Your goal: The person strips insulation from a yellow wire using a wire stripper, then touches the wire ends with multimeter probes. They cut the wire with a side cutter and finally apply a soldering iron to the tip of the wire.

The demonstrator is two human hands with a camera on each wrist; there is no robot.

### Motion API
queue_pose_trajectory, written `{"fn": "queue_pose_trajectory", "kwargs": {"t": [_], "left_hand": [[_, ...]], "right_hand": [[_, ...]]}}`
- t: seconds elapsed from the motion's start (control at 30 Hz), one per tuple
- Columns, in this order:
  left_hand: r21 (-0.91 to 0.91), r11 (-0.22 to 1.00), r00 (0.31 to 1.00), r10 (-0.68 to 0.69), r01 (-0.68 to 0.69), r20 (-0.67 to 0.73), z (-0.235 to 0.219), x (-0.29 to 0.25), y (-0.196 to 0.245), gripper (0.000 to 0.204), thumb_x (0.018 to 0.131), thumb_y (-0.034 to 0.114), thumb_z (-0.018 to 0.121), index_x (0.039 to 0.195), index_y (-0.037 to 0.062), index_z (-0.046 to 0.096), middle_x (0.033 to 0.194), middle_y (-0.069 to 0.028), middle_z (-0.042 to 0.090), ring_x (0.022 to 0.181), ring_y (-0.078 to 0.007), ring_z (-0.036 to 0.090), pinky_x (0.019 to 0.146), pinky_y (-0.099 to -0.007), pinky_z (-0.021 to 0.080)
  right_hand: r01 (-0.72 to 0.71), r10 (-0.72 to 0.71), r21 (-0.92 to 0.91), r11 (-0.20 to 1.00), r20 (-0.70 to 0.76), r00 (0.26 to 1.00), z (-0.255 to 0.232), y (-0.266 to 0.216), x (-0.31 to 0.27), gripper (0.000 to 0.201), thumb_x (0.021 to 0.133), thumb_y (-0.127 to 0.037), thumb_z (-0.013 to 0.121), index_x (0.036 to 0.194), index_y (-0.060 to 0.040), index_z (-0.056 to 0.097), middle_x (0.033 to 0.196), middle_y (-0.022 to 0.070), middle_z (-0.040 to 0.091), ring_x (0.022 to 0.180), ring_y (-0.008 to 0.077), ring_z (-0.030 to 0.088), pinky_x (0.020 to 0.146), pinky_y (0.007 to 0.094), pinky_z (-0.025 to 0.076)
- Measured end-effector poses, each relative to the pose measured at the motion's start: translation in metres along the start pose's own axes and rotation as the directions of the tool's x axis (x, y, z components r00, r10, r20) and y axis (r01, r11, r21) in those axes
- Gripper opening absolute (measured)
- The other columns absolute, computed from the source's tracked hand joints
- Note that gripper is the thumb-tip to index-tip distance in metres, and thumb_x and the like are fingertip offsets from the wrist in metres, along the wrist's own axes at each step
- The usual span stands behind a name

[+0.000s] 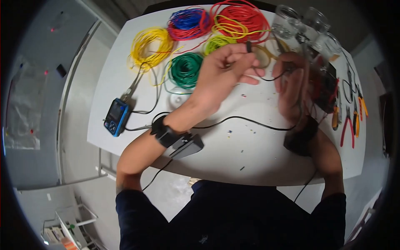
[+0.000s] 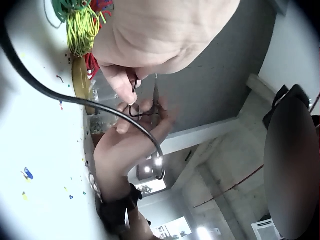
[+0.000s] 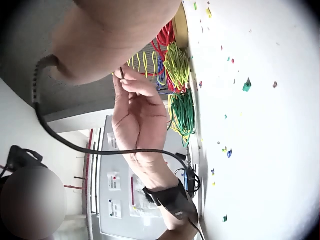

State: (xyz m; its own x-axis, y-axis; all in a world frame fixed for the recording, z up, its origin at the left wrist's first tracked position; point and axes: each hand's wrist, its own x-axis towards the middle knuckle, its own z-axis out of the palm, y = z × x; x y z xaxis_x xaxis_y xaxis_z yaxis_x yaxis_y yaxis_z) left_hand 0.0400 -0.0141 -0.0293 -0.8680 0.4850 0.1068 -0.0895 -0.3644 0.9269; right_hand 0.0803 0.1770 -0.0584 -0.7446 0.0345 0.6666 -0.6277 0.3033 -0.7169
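My left hand (image 1: 221, 77) pinches a small black piece (image 1: 249, 46) between thumb and fingertips, above the table. Facing it, my right hand (image 1: 293, 89), blurred, grips a slim pointed tool (image 2: 155, 97) whose tip points up in the left wrist view. A thin black wire (image 1: 271, 79) spans the space between the hands. From the right hand a thick black cable (image 3: 82, 149) hangs, then crosses the table. In the right wrist view, the left fingers (image 3: 131, 82) hold a thin dark end; the right hand's own fingertips are hidden there.
Yellow (image 1: 151, 46), green (image 1: 186, 70), red (image 1: 246, 21) and blue (image 1: 188, 20) wire coils lie at the back. A blue-framed device (image 1: 116, 116) sits left. Glass jars (image 1: 287, 18) stand back right; pliers (image 1: 347, 127) and other tools lie right. Scraps dot the tabletop (image 1: 216, 162).
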Motion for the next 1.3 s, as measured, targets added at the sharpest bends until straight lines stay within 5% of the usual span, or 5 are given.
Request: {"fn": "queue_pose_trajectory", "kwargs": {"t": [0.1,0.4,0.73,1.03,1.3], "left_hand": [[0.111,0.993,0.999,0.036,-0.036,0.002,-0.001,-0.009,0.007,0.022,0.104,0.015,0.062,0.120,-0.0007,0.063,0.106,-0.0099,0.073,0.097,-0.0202,0.074,0.080,-0.0291,0.062],[0.161,0.986,0.999,0.049,-0.051,0.015,-0.007,-0.033,0.009,0.021,0.103,0.015,0.065,0.118,0.0010,0.063,0.110,-0.0104,0.071,0.101,-0.0207,0.072,0.083,-0.0313,0.061],[0.145,0.982,0.992,0.119,-0.122,0.028,-0.014,-0.039,0.004,0.019,0.104,0.008,0.062,0.118,-0.0049,0.061,0.109,-0.0119,0.072,0.100,-0.0198,0.072,0.084,-0.0322,0.062],[0.158,0.984,0.996,0.069,-0.077,0.058,-0.019,-0.040,-0.003,0.019,0.103,0.007,0.062,0.118,-0.0044,0.061,0.106,-0.0092,0.072,0.096,-0.0157,0.072,0.084,-0.0294,0.060],[0.199,0.979,0.998,0.038,-0.049,0.059,-0.021,-0.041,-0.001,0.020,0.103,0.011,0.064,0.119,-0.0011,0.063,0.111,-0.0126,0.071,0.099,-0.0181,0.072,0.089,-0.0302,0.058]], "right_hand": [[0.042,-0.042,0.181,0.983,0.000,0.999,0.001,0.003,0.001,0.038,0.113,-0.036,0.032,0.127,-0.0041,0.049,0.084,-0.0001,0.051,0.057,0.0019,0.033,0.051,0.0200,0.027],[-0.038,0.045,0.216,0.976,-0.028,0.999,0.008,0.017,0.004,0.052,0.113,-0.045,0.024,0.139,-0.0018,0.037,0.101,0.0094,0.055,0.060,0.0072,0.047,0.057,0.0216,0.041],[-0.125,0.134,0.185,0.975,-0.039,0.990,0.003,0.011,0.001,0.046,0.113,-0.043,0.026,0.130,-0.0028,0.041,0.095,0.0075,0.054,0.063,0.0059,0.044,0.058,0.0213,0.039],[0.012,-0.011,0.053,0.999,-0.024,1.000,0.000,0.001,-0.003,0.033,0.112,-0.033,0.034,0.123,-0.0026,0.042,0.081,0.0022,0.051,0.063,0.0051,0.042,0.057,0.0215,0.035],[-0.124,0.141,0.170,0.978,-0.090,0.986,0.011,0.013,0.000,0.038,0.112,-0.036,0.037,0.121,-0.0003,0.047,0.084,0.0039,0.054,0.063,0.0067,0.048,0.057,0.0226,0.041]]}}
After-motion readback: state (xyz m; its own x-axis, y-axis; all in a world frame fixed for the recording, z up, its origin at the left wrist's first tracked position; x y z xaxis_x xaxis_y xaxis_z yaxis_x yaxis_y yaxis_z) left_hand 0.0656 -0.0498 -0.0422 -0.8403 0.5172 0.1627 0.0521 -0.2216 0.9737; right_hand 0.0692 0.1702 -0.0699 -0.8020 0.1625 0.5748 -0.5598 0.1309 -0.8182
